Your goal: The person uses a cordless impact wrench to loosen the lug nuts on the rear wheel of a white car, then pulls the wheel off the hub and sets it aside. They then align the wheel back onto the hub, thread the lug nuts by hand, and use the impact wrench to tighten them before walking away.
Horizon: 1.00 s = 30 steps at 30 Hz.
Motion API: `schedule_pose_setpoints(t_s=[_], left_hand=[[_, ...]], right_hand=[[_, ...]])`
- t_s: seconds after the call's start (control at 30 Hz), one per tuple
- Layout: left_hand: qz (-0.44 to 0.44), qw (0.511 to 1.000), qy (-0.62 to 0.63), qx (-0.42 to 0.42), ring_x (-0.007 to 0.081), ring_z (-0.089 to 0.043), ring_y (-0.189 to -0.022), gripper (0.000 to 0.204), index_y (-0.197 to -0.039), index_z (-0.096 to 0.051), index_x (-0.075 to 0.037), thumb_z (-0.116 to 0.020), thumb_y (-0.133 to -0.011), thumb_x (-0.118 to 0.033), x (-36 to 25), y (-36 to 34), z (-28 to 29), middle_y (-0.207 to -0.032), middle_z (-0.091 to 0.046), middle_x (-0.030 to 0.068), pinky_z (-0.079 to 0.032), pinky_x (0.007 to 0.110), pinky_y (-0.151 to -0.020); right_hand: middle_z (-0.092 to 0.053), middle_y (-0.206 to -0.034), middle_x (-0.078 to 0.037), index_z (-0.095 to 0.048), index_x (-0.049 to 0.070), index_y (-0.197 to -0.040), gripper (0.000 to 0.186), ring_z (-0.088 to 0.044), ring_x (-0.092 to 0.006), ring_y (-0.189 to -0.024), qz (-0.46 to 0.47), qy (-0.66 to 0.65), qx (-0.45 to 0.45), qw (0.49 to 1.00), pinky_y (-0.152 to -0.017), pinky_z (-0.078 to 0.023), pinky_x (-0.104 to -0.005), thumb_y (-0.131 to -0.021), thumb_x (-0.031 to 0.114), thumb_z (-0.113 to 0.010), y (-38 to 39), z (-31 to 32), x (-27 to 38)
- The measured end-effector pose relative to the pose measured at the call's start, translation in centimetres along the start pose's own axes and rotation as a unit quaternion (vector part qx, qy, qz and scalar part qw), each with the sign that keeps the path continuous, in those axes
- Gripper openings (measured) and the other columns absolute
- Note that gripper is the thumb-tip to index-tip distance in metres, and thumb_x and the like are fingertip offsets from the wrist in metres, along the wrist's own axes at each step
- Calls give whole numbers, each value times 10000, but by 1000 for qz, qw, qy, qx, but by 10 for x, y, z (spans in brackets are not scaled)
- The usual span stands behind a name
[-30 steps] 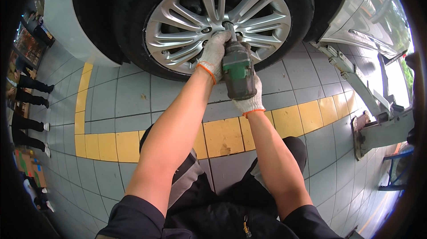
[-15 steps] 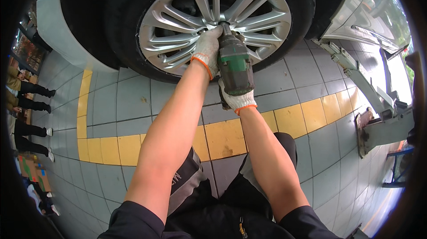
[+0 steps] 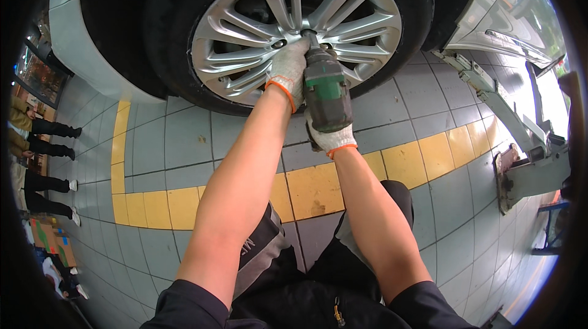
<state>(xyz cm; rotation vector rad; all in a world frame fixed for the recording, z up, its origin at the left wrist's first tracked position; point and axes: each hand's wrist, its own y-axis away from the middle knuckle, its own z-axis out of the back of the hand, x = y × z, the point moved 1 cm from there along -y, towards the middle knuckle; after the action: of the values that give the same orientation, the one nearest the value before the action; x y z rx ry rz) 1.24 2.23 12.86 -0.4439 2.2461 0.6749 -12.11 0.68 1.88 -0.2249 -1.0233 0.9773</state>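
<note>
My left hand (image 3: 288,69), in a pale knit glove with an orange cuff, is closed round the front end of a green and dark impact wrench (image 3: 327,93). The tool's socket (image 3: 309,37) meets an upper bolt position near the centre of the silver multi-spoke wheel (image 3: 242,29), which has a black tyre (image 3: 171,41). My right hand (image 3: 331,138), gloved alike, grips the wrench from below; the tool body hides most of its fingers, and some show at the left of the handle.
The car's pale body (image 3: 67,41) frames the wheel. A lift arm and base (image 3: 520,176) stand on the right. Tiled floor (image 3: 447,219) carries a yellow stripe (image 3: 398,164). At far left, several people's legs (image 3: 52,185) show beside cardboard boxes (image 3: 46,237).
Compared with a second ago, my right hand and the wrench's rear end have shifted slightly left, and the view has moved a little. Both hands still hold the tool, with its socket at the same spot.
</note>
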Motion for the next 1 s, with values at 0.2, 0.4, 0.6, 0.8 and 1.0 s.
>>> schedule_pose_setpoints(t_s=[0.2, 0.4, 0.6, 0.8, 1.0], left_hand=[[-27, 999, -7, -18, 276, -757, -763, 299, -1164, -665, 25, -571, -1130, -256, 2, 1, 0, -963, -760, 165, -663, 436, -705], [-26, 999, -23, -20, 268, -757, -762, 298, -1173, -678, 12, -580, -1116, -263, -2, 2, 0, -978, -770, 161, -657, 427, -701], [-2, 999, 11, 31, 258, -737, -719, 286, -1112, -682, 1, -583, -1093, -267, 1, 3, 4, -940, -765, 156, -645, 422, -672], [-19, 999, 36, 24, 266, -763, -770, 299, -1138, -692, 11, -596, -1121, -272, 5, 1, 2, -980, -776, 168, -666, 441, -695], [-10, 1000, 15, -1, 267, -760, -756, 281, -1136, -680, 9, -596, -1122, -259, 2, 2, 0, -964, -770, 160, -664, 431, -686]], right_hand=[[-751, -1146, -108, -691, 46, -1248, 324, -730, -249, -1026, -22, -121, 18, 992, -871, -609, -384, -934, 99, -751, 2, -5, -12], [-727, -1220, -95, -652, 55, -1319, 372, -719, -243, -1060, -43, -49, 30, 997, -889, -613, -398, -960, 100, -739, 6, -8, -1], [-717, -1281, -77, -614, 49, -1404, 352, -719, -225, -1085, -122, -204, 43, 970, -942, -618, -381, -1053, 50, -626, 1, 2, -11], [-736, -1281, -95, -634, 63, -1401, 353, -724, -241, -1100, -75, -111, 33, 990, -960, -611, -379, -1050, 95, -645, -4, 6, -19], [-764, -1136, -124, -711, 50, -1240, 319, -731, -303, -1026, -34, 51, 64, 996, -882, -597, -405, -951, 179, -755, -1, 7, -5]])
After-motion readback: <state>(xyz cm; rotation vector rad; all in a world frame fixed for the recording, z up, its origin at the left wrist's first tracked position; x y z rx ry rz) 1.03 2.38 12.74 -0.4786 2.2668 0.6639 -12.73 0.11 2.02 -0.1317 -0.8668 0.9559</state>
